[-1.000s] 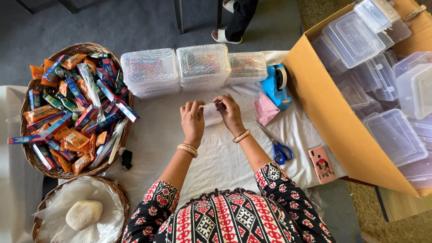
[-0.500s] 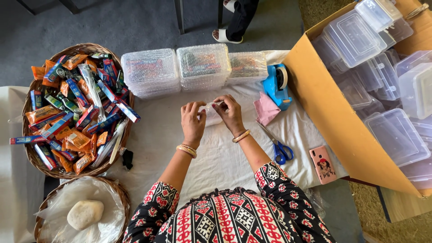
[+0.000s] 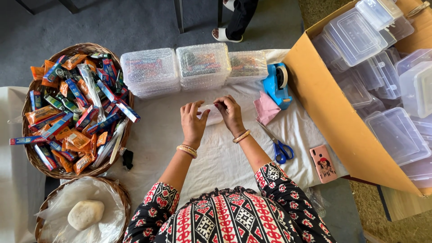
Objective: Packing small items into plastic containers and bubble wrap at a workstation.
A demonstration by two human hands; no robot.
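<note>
My left hand [image 3: 192, 120] and my right hand [image 3: 231, 112] are raised together over the white cloth [image 3: 216, 157] on the table. Both grip a small clear plastic packet [image 3: 211, 113] held between them; its contents are too small to make out. Just beyond my hands stand three bubble-wrapped clear boxes [image 3: 203, 65] in a row. Gold bangles sit on both wrists.
A wicker basket [image 3: 76, 110] full of several wrapped snacks and small bottles sits left. A second basket [image 3: 83, 211] holds plastic and a pale stone. Right of my hands: pink cloth [image 3: 266, 108], blue tape dispenser [image 3: 279, 84], blue-handled scissors [image 3: 279, 146], pink phone [image 3: 323, 163], cardboard box of clear containers [image 3: 364, 58]. A person's foot [image 3: 222, 32] stands beyond the table.
My hands have shifted slightly on the packet, fingers working at its top edge. Everything else stays where it was.
</note>
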